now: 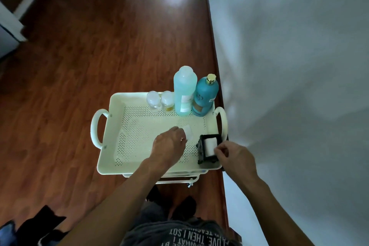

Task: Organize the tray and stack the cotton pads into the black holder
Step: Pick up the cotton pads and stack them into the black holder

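a cream tray with a perforated floor and looped handles at both ends sits on top of a cart, over a wood floor and right beside a white wall. along the tray's far edge stand four containers in a row: two small clear jars with white lids, the right one holding a little yellowish matter at the bottom, then a tall pale-blue bottle of clear blue liquid, then a teal bottle with a gold cap.

in the tray's near right corner stands the black holder, open at the top, with a stack of white pads inside it. the right hand is at the holder's near right edge, fingers curled in, thumb and forefinger pressed together at the stack's corner; whether they actually grip a pad i cannot tell.

the left hand reaches over the tray's middle, its fingertips pinching one loose pad, which is just left of the holder and just above the tray floor. the rest of the tray floor is bare.
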### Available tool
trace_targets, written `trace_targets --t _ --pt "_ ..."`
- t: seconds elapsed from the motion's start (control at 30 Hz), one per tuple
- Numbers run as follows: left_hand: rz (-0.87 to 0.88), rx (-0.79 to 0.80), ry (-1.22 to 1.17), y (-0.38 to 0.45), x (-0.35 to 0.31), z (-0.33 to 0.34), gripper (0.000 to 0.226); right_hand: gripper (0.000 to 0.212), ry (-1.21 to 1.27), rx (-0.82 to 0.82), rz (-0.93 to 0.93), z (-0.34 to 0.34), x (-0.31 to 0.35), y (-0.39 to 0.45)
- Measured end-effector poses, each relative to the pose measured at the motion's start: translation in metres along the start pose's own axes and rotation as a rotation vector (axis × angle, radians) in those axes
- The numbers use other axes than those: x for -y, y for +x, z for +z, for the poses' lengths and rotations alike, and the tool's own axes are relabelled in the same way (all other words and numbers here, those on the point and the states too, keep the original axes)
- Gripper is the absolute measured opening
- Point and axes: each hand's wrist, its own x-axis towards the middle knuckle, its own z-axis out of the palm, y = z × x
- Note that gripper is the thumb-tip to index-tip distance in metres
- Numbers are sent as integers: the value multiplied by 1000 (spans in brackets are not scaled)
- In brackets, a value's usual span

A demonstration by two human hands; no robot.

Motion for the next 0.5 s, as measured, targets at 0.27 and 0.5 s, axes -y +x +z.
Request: trace_targets --t 0.27,0.5 --pt "24 -7 -16 2 -8 -4 11 5 -116 -100 -273 -10 -2 -3" --pt "50 -16 -42 8 -19 -10 12 33 -301 155 -449 -10 1 -1"
